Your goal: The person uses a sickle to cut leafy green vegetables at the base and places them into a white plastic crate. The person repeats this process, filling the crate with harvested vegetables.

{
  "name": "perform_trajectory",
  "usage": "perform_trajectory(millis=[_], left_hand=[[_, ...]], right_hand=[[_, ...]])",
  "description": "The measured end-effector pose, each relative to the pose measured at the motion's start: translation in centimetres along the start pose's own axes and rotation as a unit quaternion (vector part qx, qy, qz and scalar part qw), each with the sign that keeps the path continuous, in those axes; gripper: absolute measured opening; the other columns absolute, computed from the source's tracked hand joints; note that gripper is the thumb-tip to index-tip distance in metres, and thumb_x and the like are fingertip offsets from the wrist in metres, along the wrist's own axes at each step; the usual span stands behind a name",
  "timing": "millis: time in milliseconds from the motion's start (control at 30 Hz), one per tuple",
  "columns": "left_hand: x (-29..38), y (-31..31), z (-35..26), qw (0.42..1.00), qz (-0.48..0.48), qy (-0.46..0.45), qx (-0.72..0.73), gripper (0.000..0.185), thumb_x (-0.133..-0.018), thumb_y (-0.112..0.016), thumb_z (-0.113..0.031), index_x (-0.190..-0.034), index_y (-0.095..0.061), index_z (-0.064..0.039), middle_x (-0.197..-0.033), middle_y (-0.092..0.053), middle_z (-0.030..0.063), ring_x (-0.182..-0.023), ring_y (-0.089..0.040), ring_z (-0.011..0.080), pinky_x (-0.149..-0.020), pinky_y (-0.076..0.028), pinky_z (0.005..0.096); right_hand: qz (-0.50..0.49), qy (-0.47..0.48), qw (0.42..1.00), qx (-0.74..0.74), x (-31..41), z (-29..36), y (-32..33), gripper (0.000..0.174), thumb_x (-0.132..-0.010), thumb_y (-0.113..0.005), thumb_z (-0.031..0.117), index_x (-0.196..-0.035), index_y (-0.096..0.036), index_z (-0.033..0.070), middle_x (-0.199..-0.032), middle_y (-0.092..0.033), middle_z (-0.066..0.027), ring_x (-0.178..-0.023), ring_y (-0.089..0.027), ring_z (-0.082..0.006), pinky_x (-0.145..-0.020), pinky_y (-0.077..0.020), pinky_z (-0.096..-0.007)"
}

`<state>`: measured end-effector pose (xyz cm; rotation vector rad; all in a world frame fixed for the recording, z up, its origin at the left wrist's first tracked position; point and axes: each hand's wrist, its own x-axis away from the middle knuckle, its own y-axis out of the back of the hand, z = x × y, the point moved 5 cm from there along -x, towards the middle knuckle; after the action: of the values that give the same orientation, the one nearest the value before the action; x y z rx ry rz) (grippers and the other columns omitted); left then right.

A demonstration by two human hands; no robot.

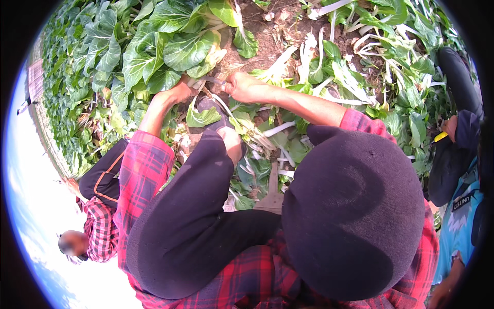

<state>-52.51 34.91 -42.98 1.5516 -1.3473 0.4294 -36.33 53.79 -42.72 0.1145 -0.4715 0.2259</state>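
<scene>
My right hand [247, 88] is closed around a knife, and its short metal blade [213, 80] points left toward my left hand. With its fingers at the base of a large pak choi plant [185, 48], my left hand [179, 92] grips the stalks low down; leaves partly hide the fingers. A loose green leaf [203, 117] hangs just below the blade, over my dark shoe [212, 106]. Cut white stalks and leaves [283, 63] lie on the soil right beside my right hand.
Dense pak choi rows [85, 50] grow on the left. Trimmed leaves [362, 81] cover the ground on the right. My bent knees [181, 224] are close below my hands. A person in checked sleeves [101, 220] is at left; another, holding something yellow [440, 136], crouches at right.
</scene>
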Motion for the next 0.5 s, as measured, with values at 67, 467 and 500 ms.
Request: perform_trajectory(millis=[67, 467, 500], left_hand=[[-1.3, -0.8, 2.9, 0.997, 0.014, -0.007, 0.081, 0.096, -0.08, -0.084, -0.028, -0.159, -0.035, -0.004, -0.158, -0.045, 0.0222, -0.148, -0.041, 0.0353, -0.122, -0.033, 0.0431], [6.5, 2.5, -9.9, 0.991, 0.019, 0.12, 0.054, 0.069, -0.089, -0.076, -0.02, -0.147, -0.049, 0.005, -0.136, -0.065, 0.0175, -0.12, -0.064, 0.0246, -0.104, -0.049, 0.0344], [7.9, 2.9, -11.0, 0.979, 0.069, 0.147, 0.12, 0.063, -0.091, -0.077, -0.025, -0.141, -0.055, 0.005, -0.123, -0.071, 0.0174, -0.105, -0.07, 0.024, -0.096, -0.055, 0.0342]], right_hand=[[0.006, 0.014, 1.0, 0.023, -0.2, 0.5, 0.0, 0.038, -0.102, -0.06, 0.028, -0.095, -0.068, -0.009, -0.083, -0.066, -0.0321, -0.08, -0.069, -0.0448, -0.076, -0.0519, -0.052], [0.01, -0.005, 0.994, 0.112, 6.3, -1.0, 1.8, 0.036, -0.102, -0.06, 0.03, -0.101, -0.067, -0.005, -0.084, -0.068, -0.0298, -0.084, -0.069, -0.047, -0.076, -0.0533, -0.0521], [-0.03, -0.005, 0.993, 0.111, 7.0, -1.2, 3.7, 0.037, -0.102, -0.061, 0.033, -0.108, -0.067, -0.004, -0.081, -0.067, -0.0277, -0.082, -0.069, -0.0441, -0.077, -0.0531, -0.0506]])
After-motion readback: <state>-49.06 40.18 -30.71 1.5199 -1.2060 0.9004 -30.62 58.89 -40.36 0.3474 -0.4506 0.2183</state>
